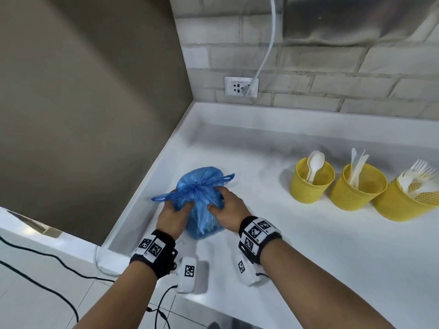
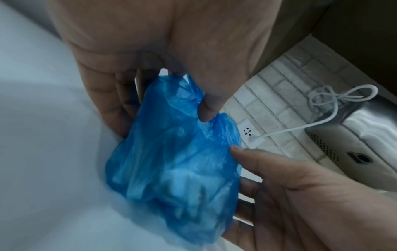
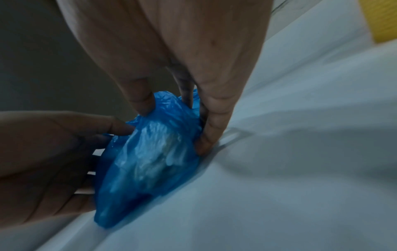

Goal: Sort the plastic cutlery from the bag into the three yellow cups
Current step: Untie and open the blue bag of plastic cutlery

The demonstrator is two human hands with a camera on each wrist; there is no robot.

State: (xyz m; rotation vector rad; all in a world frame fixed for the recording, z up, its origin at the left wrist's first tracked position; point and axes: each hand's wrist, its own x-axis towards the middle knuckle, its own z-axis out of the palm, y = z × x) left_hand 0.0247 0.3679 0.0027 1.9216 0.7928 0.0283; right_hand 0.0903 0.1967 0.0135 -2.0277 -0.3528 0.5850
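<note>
A knotted blue plastic bag [image 1: 202,186] lies on the white counter [image 1: 297,238], with pale cutlery showing faintly through it [image 3: 150,152]. My left hand [image 1: 179,208] grips its left side, thumb and fingers pinching the plastic [image 2: 163,117]. My right hand [image 1: 217,198] pinches the right side just below the knot [image 3: 174,126]. To the right stand three yellow cups: one with spoons [image 1: 311,186], one with knives [image 1: 356,195], one with forks [image 1: 399,207].
A brown panel [image 1: 95,115] walls off the counter's left side and a brick wall runs behind. A socket [image 1: 241,86] holds a white cable [image 1: 268,48]. The counter's near edge is below my wrists; black cables [image 1: 47,257] lie on the floor.
</note>
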